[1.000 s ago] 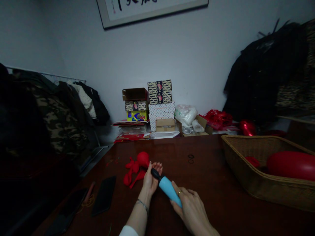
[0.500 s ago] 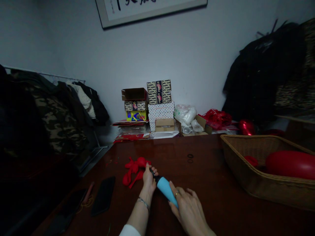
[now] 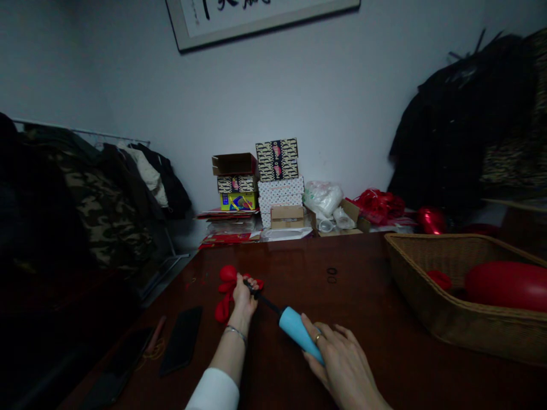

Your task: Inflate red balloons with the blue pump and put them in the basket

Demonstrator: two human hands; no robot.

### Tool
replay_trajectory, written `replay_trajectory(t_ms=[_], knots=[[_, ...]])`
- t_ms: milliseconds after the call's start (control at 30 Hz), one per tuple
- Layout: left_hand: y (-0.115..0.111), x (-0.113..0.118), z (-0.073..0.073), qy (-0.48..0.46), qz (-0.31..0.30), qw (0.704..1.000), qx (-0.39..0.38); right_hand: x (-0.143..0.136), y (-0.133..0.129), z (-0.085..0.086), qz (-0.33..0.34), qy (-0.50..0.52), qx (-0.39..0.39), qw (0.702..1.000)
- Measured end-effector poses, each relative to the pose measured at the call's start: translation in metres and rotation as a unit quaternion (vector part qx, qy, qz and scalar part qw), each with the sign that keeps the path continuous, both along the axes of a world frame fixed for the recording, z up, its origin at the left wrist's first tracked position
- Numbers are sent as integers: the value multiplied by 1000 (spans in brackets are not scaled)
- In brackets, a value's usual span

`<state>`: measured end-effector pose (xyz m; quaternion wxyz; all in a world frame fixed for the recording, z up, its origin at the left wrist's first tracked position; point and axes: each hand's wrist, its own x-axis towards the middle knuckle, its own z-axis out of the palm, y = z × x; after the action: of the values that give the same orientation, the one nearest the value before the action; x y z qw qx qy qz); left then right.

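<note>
My left hand (image 3: 247, 293) is closed around the black nozzle end of a hand balloon pump (image 3: 301, 335). Red balloons (image 3: 228, 274) lie bunched around its fingers; one rounded part bulges beyond them. Whether a balloon's neck sits on the nozzle is hidden by the hand. The pump's light blue barrel slants toward me, and its far end is gripped in my right hand (image 3: 342, 361), which wears a ring. A length of thin black rod shows between the left hand and the blue barrel.
A wicker basket (image 3: 416, 290) on the right holds a large red balloon (image 3: 508, 285). Two small rings (image 3: 332, 275) lie mid-table. A dark phone-like slab (image 3: 181, 340) rests on the left. Stacked boxes (image 3: 280, 193) and plastic bags (image 3: 322, 198) line the table's far side.
My hands have drawn apart: the left moved forward and left, the right slightly right and nearer me. More black rod shows between them. The red balloons shifted with the left hand.
</note>
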<state>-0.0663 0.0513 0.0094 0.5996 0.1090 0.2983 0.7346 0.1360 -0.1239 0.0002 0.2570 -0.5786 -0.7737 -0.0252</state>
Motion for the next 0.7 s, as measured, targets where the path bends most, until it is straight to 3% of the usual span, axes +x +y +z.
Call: replay_trajectory(t_ms=[400, 700], knots=[[-25, 59, -26, 37, -41, 998, -13, -9, 12, -12, -45, -6, -9, 999], [-26, 57, -39, 48, -29, 998, -41, -17, 12, -15, -52, -29, -21, 998]])
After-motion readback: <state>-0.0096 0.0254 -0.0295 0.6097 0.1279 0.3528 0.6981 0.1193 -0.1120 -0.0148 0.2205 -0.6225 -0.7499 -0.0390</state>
